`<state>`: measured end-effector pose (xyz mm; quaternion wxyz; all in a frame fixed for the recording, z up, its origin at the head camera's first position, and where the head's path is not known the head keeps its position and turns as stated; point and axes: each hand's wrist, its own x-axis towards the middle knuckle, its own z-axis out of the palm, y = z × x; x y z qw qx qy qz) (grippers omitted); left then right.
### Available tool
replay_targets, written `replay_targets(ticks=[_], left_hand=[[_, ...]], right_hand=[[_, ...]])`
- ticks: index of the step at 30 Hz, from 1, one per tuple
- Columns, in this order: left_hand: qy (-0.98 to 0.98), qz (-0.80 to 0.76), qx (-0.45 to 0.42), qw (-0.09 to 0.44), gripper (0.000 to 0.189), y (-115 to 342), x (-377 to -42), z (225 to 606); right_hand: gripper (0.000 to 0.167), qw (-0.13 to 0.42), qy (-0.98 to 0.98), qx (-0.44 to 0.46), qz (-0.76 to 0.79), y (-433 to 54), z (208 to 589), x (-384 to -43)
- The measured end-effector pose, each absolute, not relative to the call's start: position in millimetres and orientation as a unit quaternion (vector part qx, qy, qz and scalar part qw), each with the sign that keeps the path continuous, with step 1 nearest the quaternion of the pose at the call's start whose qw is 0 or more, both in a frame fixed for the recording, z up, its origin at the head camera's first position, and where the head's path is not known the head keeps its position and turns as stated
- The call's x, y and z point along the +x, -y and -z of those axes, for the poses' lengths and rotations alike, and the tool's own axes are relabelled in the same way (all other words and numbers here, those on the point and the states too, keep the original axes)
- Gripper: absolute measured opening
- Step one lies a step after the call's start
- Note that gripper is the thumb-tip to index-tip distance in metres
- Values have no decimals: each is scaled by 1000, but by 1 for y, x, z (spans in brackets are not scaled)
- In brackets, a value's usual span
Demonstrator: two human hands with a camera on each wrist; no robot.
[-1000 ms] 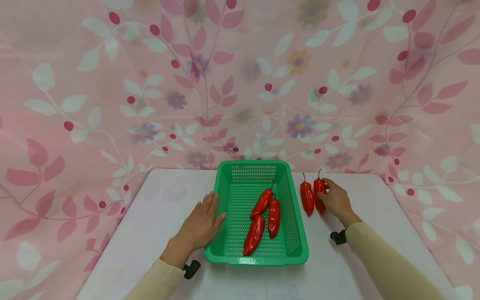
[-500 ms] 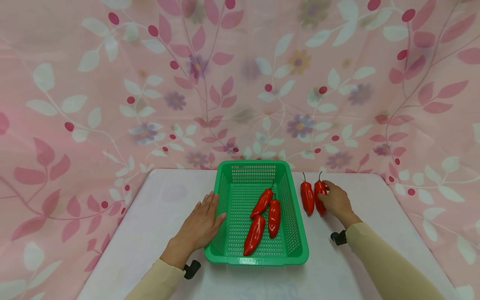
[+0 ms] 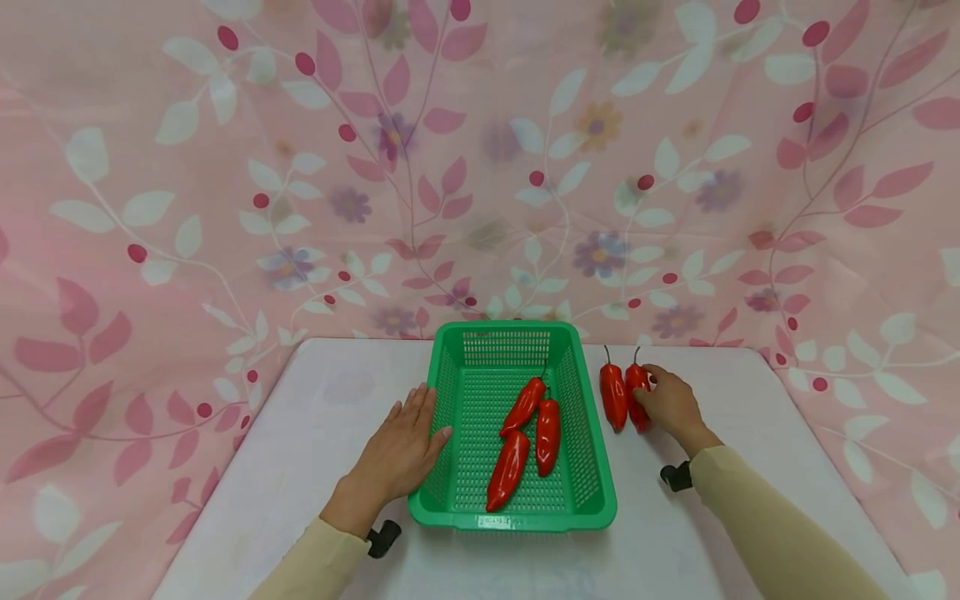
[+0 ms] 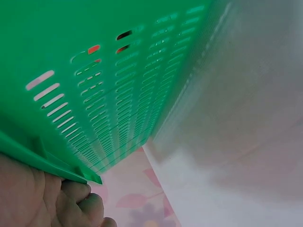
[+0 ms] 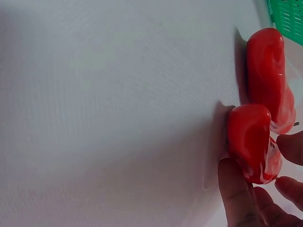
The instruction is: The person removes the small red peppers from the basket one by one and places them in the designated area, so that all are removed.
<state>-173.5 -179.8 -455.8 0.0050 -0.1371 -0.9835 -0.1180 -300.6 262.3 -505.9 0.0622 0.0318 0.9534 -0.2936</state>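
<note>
A green plastic basket (image 3: 512,521) stands in the middle of the table with several red peppers inside, one of them a long pepper (image 3: 508,471) near the front. Along the basket's left rim lies my left hand (image 3: 405,446), its fingers straight; the left wrist view shows the hand (image 4: 52,203) against the underside of the rim. Right of the basket, two more peppers lie side by side on the table. My right hand (image 3: 671,404) pinches the right one (image 3: 638,392) between thumb and fingers. The left one (image 3: 613,396) lies close beside it, untouched by the hand.
The white table (image 3: 330,417) ends at the back against a pink floral cloth (image 3: 480,167). In the right wrist view the basket's corner (image 5: 289,19) shows beyond the two peppers.
My right hand has shifted the pepper it pinches slightly toward me, closer level with its neighbour. My left hand and the basket have stayed in place.
</note>
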Motion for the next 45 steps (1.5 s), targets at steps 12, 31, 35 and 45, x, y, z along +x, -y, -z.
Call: replay_targets(ticks=[12,31,35,45], left_hand=[[984,94,-147,16,76,181,-173,453],[985,94,-147,12,76,180,-174,452],[984,97,-147,10,76,180,-174,453],[984,101,-145,2,76,180,-173,453]], right_hand=[[66,41,-955,30,291,-262,497,-295],[58,-15,-942,-43,331,-218,436,-286],[57,-22,-934,-70,349,-200,420,-281],[57,8,-918,-108,382,-144,406,-278]])
